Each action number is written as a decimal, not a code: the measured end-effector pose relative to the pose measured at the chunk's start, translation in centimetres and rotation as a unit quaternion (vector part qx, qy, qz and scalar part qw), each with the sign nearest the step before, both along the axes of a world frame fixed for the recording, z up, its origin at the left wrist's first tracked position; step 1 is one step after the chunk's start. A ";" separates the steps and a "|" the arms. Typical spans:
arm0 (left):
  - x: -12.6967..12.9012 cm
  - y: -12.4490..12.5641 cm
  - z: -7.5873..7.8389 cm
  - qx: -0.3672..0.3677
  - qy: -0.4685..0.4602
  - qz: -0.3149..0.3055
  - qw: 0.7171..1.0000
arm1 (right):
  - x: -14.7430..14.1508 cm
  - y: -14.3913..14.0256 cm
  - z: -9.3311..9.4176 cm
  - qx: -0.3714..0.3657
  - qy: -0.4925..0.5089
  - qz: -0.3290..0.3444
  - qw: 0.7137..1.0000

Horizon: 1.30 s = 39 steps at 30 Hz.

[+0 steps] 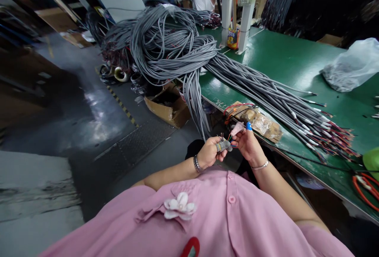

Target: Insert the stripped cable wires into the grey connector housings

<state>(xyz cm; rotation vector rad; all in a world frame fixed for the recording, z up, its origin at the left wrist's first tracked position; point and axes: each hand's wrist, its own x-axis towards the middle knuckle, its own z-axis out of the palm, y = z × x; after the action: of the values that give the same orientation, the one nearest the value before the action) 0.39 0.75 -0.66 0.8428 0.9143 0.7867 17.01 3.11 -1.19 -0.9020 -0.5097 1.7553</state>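
Left hand (209, 152) fisted round grey cable (224, 145) end, off bench (284, 63) edge. Right hand (248, 143) pinching coloured wires (231, 138) there, fingertip (248, 126) blue-capped.

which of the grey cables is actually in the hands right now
The short grey cable end with coloured wires fanned out, pinched by the left hand with the right hand beside it. The long grey cable bundle lies on the green table.

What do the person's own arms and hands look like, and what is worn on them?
Both forearms are bare; the pink shirt does not reach them. The left hand has a dark beaded bracelet at the wrist. The right hand has a thin silver bangle at the wrist, a blue cover on one fingertip and a pale pink cover on another.
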 end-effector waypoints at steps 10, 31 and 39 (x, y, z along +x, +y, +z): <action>0.4 -0.4 0.8 0.035 -0.020 0.068 0.997 | -0.2 0.0 0.3 0.036 -0.028 0.003 0.999; -0.6 -0.9 -0.2 0.070 0.038 0.010 0.997 | 2.2 -1.0 -0.4 0.025 -0.076 0.173 0.982; -0.8 -1.5 -0.7 0.125 0.097 -0.052 0.986 | 2.9 -1.6 1.0 0.119 -0.200 0.244 0.941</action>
<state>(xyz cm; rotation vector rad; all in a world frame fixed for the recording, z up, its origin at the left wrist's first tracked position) -0.46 -0.77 -1.37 1.1942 0.9476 0.7468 19.96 1.55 -0.19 -1.0190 -1.2760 1.8900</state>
